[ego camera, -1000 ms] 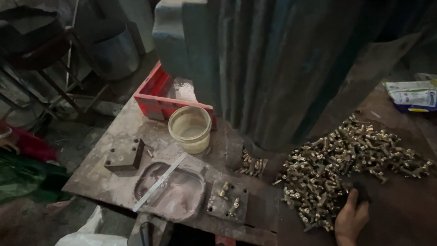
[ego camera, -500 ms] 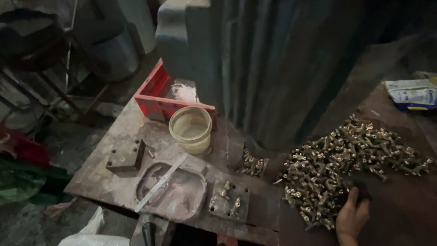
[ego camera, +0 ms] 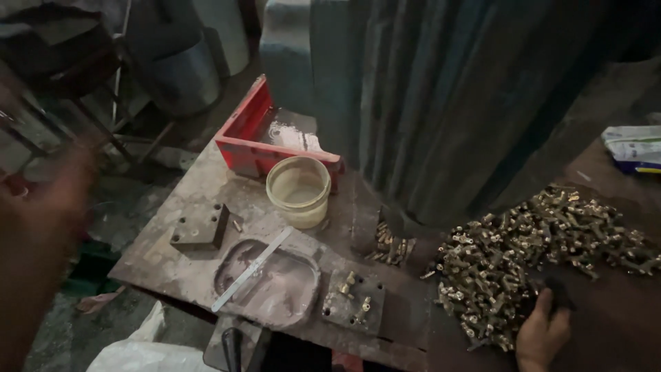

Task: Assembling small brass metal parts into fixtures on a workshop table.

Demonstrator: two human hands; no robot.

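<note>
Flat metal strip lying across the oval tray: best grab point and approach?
Grip the flat metal strip at its upper end, which overhangs the oval tray rim toward the cream bucket. Come from above, pinching its long edges; probably easiest there, since the middle spans the tray.

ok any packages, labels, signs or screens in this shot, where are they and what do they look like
Printed packet: at the far right edge, on the dark surface behind the heap of brass fittings; flat and pouch-like, white with green and blue areas, partly cut off by the frame.
No signs or screens show, and no labels can be made out on the red tray or the cream tub.
</note>
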